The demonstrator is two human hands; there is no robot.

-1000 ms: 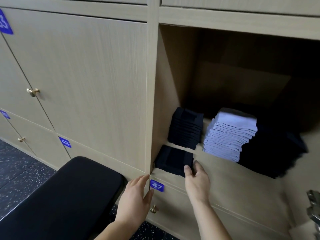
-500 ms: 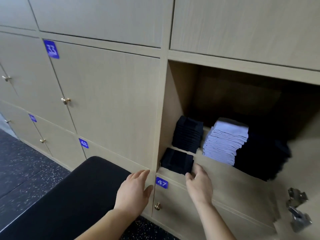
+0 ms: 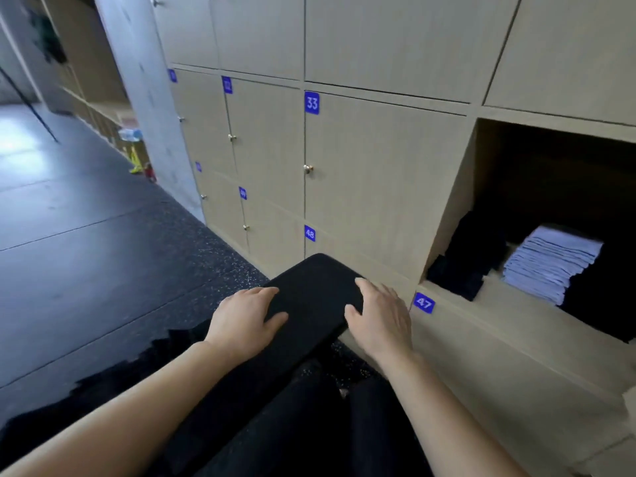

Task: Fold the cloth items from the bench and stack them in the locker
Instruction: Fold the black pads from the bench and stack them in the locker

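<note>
Our L hand (image 3: 246,318) & R hand (image 3: 380,316), fingers loose & spread, nothing held, sit over the black bench (image 3: 309,290) end, just left of the open locker (image 3: 457,208). Inside locker: folded black stack (image 3: 473,253) w/ pale-blue stack (image 3: 550,266) beside it.

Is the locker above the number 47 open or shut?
Open: the locker shows its dark inside, with a light blue stack of folded cloths.

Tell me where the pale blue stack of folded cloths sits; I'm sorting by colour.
Head view, far right: the pale blue stack lies inside the open wooden locker, between a black folded stack and a dark cloth pile.
</note>
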